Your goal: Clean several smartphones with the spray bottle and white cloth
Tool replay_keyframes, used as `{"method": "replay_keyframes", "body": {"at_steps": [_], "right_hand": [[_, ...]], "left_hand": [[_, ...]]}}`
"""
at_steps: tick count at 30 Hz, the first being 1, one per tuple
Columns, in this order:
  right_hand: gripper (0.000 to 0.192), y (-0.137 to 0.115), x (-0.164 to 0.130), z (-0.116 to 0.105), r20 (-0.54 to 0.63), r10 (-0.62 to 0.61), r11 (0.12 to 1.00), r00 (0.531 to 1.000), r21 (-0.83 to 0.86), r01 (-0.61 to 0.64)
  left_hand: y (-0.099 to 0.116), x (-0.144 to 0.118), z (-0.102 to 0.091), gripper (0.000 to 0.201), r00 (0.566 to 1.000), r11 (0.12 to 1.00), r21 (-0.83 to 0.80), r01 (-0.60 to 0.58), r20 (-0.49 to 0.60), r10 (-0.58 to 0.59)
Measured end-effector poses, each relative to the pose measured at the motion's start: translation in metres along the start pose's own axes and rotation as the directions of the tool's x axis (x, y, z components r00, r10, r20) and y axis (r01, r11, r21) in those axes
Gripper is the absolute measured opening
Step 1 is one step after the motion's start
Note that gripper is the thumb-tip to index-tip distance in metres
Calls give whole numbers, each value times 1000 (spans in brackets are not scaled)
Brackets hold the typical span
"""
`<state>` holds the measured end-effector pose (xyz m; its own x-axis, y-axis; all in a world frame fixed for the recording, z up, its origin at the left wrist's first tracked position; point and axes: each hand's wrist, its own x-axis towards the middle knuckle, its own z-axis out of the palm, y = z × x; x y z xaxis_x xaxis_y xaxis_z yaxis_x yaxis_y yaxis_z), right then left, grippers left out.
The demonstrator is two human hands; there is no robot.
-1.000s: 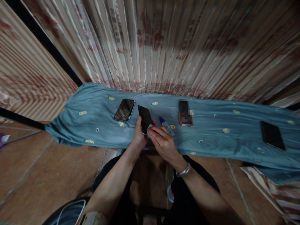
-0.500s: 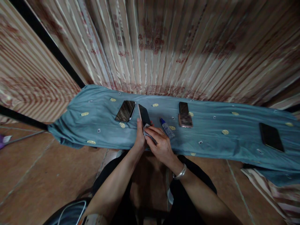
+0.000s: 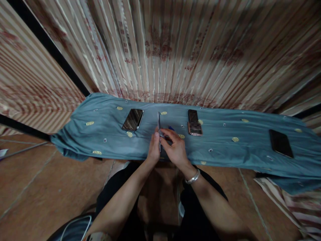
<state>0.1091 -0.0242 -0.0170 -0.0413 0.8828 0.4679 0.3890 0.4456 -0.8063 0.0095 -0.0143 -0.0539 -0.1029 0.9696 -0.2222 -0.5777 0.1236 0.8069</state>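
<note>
My left hand (image 3: 153,147) grips a phone (image 3: 158,121), which stands edge-on to me so that only its thin side shows. My right hand (image 3: 176,147) is closed at the phone's right side, its fingertips pinching a small grey cloth (image 3: 162,134) against it; most of the cloth is hidden by the fingers. Just beyond the right hand pokes out the blue cap (image 3: 171,128) of a small clear bottle, whose body the hand covers. To the left of my hands lies another phone (image 3: 132,119), dark and glossy, with a light edge.
A teal patterned cloth (image 3: 220,150) covers the long, narrow surface before me. On it lie a dark phone-like slab (image 3: 193,115) touching a pixelated item (image 3: 195,128), and a black phone (image 3: 281,143) far right. A striped curtain (image 3: 155,60) hangs behind; black poles (image 3: 50,50) stand left.
The held phone has turned from showing its dark face to edge-on. My right hand has shifted slightly with the cloth and now covers the bottle's body. The view has moved slightly.
</note>
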Motion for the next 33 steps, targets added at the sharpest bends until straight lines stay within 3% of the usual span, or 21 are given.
{"method": "replay_keyframes", "body": {"at_steps": [3,6,11,21,25,29,33], "right_hand": [[27,4,8,-4,-50,45,998,998,41,-43],[27,10,15,-8,-108,91,994,990,76,-83],[31,20,27,-18,-198,156,980,968,153,-127],[27,22,35,-38,-236,251,921,939,357,-157],[23,28,33,-43,-185,389,807,903,542,-236],[17,33,34,-53,-39,539,633,841,677,-374],[19,35,35,-60,101,605,478,790,747,-462]], "left_hand": [[0,-8,2,34,974,943,247,-222,101,203],[-1,-13,3,43,941,845,425,-326,231,247],[-7,-19,2,57,928,730,585,-353,320,192],[-3,-25,4,65,917,683,619,-387,336,216],[-4,-25,2,67,912,675,622,-397,353,211],[-3,-25,-2,71,891,619,652,-438,405,204],[1,-27,-3,73,854,570,652,-500,479,202]]}}
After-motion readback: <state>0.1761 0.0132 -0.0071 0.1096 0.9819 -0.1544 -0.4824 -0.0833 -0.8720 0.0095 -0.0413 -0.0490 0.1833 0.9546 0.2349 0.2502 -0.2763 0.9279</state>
